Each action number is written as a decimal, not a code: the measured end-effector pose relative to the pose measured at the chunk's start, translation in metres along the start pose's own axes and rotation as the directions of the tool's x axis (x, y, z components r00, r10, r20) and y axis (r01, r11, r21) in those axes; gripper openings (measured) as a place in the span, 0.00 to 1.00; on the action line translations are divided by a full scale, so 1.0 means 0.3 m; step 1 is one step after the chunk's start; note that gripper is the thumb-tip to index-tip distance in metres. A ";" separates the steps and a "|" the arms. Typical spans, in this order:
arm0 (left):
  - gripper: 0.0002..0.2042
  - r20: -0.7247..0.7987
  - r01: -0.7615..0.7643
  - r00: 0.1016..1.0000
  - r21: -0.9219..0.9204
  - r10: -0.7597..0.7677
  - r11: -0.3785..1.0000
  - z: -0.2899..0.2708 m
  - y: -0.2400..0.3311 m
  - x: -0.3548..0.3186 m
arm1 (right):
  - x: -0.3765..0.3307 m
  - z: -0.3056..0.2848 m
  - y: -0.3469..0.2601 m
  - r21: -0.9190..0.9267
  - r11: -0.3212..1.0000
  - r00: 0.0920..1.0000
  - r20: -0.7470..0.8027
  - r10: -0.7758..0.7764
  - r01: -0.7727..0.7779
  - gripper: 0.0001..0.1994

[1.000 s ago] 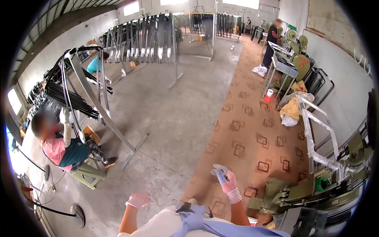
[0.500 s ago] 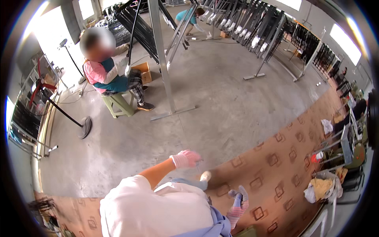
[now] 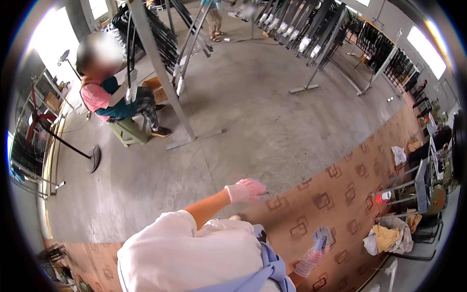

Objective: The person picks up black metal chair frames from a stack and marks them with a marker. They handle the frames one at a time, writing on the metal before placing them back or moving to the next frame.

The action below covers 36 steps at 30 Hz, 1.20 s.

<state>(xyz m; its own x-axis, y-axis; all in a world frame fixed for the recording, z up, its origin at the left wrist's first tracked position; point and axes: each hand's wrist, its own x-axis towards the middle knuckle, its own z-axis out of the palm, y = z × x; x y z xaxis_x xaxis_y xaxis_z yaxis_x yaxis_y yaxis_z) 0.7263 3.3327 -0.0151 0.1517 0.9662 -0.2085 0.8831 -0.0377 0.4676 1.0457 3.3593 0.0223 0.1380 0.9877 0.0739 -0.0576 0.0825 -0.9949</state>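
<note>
My left hand, in a pink knitted glove, is held out in front of my body with its fingers loosely stretched. Nothing shows in it, and it is somewhat blurred. Lower and to the right, my right hand wears a pink-striped glove with bluish-grey fingers. Its fingers point upward and look parted, with no object visible among them. Neither hand touches anything; both hang above the patterned brown floor covering. A white top and a blue cloth tied at my waist fill the lower middle.
At left, a person sits on a green stool, gripping a dark frame. A metal rack post stands beside them. Racks of black tubes line the back. A fan stands left; bags and a bench lie right.
My view has shifted, so the seated person and rack sit farther left. Both my hands have moved rightward, the right one also up. The person at the back now stands instead of bending.
</note>
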 end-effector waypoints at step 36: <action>0.07 -0.213 -0.225 0.967 -0.446 0.141 0.866 -0.521 -0.358 1.929 | 1.673 0.402 0.015 0.036 0.984 0.977 -0.120 0.175 -0.172 0.08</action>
<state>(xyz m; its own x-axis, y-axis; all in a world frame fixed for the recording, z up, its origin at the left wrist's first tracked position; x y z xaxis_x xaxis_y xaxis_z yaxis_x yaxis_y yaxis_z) 0.6499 3.9358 -0.0519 0.1762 0.9832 0.0476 0.5332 -0.1360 0.8350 0.9955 3.8714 0.0631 0.2434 0.9636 -0.1103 -0.1160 -0.0840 -0.9897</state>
